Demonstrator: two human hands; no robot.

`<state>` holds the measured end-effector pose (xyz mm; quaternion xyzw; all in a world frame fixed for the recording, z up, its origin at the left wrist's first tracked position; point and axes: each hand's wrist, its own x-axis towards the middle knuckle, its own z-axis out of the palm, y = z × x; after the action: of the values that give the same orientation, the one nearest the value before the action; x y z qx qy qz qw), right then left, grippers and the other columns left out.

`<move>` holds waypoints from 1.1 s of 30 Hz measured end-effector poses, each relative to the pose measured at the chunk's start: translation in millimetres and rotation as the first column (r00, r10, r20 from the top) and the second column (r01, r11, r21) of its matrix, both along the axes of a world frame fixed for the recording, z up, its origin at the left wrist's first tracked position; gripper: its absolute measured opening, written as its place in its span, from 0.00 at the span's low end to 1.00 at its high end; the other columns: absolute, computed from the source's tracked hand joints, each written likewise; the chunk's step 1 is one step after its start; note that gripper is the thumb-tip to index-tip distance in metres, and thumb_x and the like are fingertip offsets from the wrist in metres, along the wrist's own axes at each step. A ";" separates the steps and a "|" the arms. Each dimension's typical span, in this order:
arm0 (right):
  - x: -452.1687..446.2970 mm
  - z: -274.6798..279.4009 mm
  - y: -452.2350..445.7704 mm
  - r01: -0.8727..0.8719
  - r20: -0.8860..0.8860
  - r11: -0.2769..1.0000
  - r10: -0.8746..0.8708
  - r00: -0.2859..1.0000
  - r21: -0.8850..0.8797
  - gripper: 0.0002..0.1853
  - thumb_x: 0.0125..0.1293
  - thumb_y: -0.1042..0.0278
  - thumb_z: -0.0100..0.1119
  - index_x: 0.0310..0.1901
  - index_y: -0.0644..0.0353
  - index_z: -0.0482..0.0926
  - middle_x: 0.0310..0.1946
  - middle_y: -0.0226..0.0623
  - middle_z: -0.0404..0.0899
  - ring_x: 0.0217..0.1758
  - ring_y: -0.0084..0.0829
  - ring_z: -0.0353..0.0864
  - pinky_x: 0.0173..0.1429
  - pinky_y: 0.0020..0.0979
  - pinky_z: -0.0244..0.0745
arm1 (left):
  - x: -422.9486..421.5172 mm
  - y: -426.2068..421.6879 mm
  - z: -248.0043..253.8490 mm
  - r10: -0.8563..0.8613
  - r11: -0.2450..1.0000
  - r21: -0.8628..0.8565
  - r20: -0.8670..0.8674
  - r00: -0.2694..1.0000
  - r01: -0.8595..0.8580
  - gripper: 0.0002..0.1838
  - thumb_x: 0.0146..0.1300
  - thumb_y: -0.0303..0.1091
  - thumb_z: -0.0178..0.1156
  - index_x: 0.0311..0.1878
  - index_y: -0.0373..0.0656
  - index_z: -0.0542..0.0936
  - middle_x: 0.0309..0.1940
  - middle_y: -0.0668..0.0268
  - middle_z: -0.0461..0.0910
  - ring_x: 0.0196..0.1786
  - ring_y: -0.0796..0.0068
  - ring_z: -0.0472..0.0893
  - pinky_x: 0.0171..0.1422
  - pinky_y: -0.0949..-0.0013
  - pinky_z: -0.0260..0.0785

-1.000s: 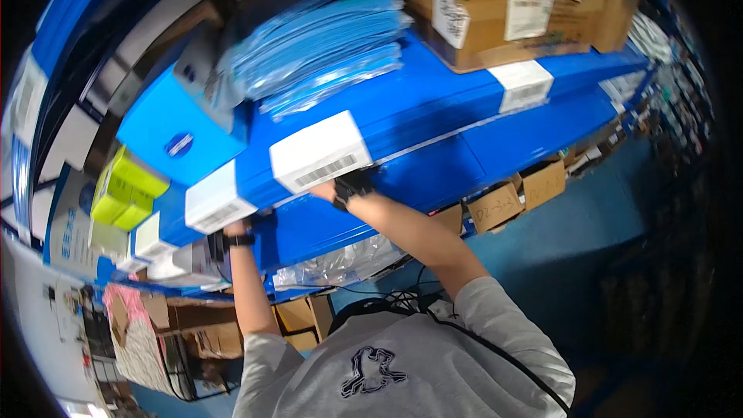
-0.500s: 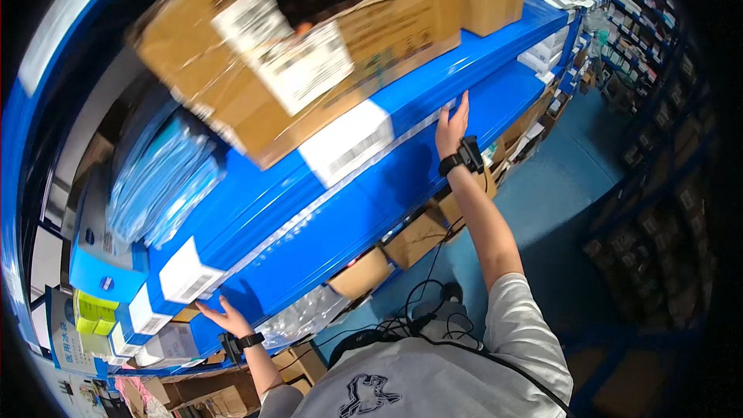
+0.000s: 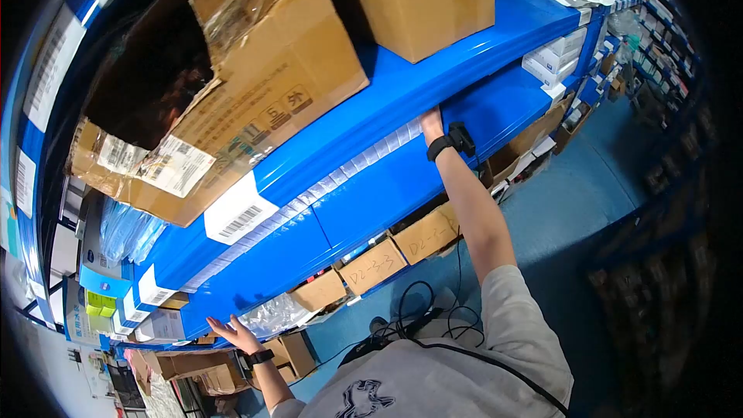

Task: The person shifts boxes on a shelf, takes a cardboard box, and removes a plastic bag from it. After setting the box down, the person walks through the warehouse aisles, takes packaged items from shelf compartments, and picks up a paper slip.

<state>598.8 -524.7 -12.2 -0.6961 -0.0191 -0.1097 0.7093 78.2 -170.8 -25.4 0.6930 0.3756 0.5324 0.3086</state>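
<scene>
My right hand reaches in beneath the blue upper shelf, at the right end of a long row of small white boxes. Its fingers are hidden behind the shelf's edge, so I cannot tell whether they hold anything. The row stands on the blue lower shelf. At the lower left, my left hand is open with fingers spread, holding nothing, just by that shelf's front edge. Both wrists wear black straps with devices.
A torn cardboard box and another brown carton sit on the upper shelf. Blue plastic packs lie to the left. Open cartons line the level below. Black cables hang before my body.
My view has shifted along the rack. My right hand has gone from the shelf edge to under it, its fingers now hidden. My left hand appears lower, still spread.
</scene>
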 end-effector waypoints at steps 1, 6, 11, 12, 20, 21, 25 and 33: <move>-5.0 -1.4 -4.2 -0.028 0.037 0.999 0.029 0.999 -0.030 0.23 0.68 0.68 0.38 0.64 0.62 0.62 0.62 0.53 0.64 0.66 0.43 0.62 0.68 0.34 0.58 | 2.3 -3.1 -0.9 0.004 1.000 0.002 -0.005 1.000 -0.004 0.36 0.64 0.26 0.53 0.73 0.46 0.50 0.72 0.58 0.52 0.72 0.60 0.55 0.72 0.54 0.47; -2.7 7.0 -25.8 -0.202 0.117 0.960 0.227 0.967 -0.191 0.23 0.71 0.61 0.38 0.63 0.63 0.63 0.63 0.54 0.63 0.67 0.47 0.60 0.68 0.36 0.57 | 54.0 -25.1 -0.3 -0.110 0.993 0.024 -0.119 0.987 0.113 0.37 0.63 0.28 0.56 0.72 0.47 0.51 0.72 0.58 0.51 0.73 0.60 0.54 0.71 0.55 0.47; -31.1 12.9 -18.5 0.112 0.282 0.993 -0.101 0.954 -0.024 0.30 0.66 0.58 0.53 0.65 0.63 0.61 0.63 0.55 0.62 0.66 0.54 0.60 0.67 0.41 0.58 | 123.9 -60.3 15.0 -0.200 0.904 0.322 -0.264 0.944 0.281 0.42 0.58 0.29 0.62 0.72 0.40 0.49 0.73 0.54 0.47 0.75 0.58 0.48 0.75 0.52 0.37; -30.4 3.0 -15.1 0.209 0.421 0.976 -0.164 0.892 -0.061 0.33 0.61 0.63 0.59 0.66 0.63 0.60 0.64 0.54 0.61 0.66 0.53 0.61 0.67 0.41 0.58 | 135.6 -67.8 19.0 -0.193 0.856 0.401 -0.335 0.922 0.325 0.44 0.56 0.29 0.63 0.72 0.37 0.49 0.73 0.51 0.47 0.75 0.55 0.47 0.75 0.52 0.37; -79.9 18.3 7.7 0.266 0.478 0.703 0.120 0.870 -0.660 0.35 0.53 0.58 0.63 0.66 0.37 0.65 0.72 0.37 0.49 0.74 0.49 0.44 0.67 0.62 0.51 | 255.5 -189.5 56.8 -0.132 0.511 0.521 -0.738 0.661 0.684 0.49 0.47 0.41 0.69 0.71 0.46 0.54 0.70 0.48 0.49 0.72 0.43 0.49 0.72 0.40 0.40; -80.1 19.5 5.9 0.283 0.482 0.673 0.123 0.868 -0.683 0.36 0.52 0.59 0.63 0.66 0.36 0.65 0.72 0.36 0.48 0.74 0.49 0.44 0.66 0.62 0.52 | 270.0 -201.7 63.2 -0.102 0.511 0.494 -0.777 0.621 0.703 0.48 0.49 0.42 0.67 0.72 0.47 0.53 0.71 0.50 0.48 0.72 0.45 0.49 0.72 0.39 0.39; -81.7 21.6 -8.1 0.203 0.517 0.762 0.194 0.834 -0.614 0.35 0.52 0.62 0.61 0.65 0.39 0.66 0.69 0.40 0.56 0.71 0.51 0.52 0.67 0.62 0.50 | 317.0 -208.3 59.9 -0.019 0.473 0.517 -0.804 0.595 0.714 0.47 0.51 0.42 0.65 0.72 0.46 0.52 0.72 0.48 0.46 0.73 0.45 0.46 0.72 0.39 0.38; -78.8 15.5 -121.5 0.411 0.506 0.813 -0.171 0.845 -0.413 0.33 0.52 0.74 0.54 0.64 0.59 0.62 0.67 0.51 0.55 0.64 0.52 0.60 0.68 0.51 0.52 | 323.4 -202.8 45.6 -0.081 0.507 0.475 -0.805 0.588 0.719 0.45 0.54 0.41 0.60 0.72 0.44 0.50 0.71 0.46 0.48 0.72 0.44 0.50 0.73 0.37 0.35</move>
<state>520.0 -646.1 3.3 -0.8072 -0.0992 -0.3675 0.4511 401.7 -373.6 20.1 0.9696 0.0061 0.2378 -0.0582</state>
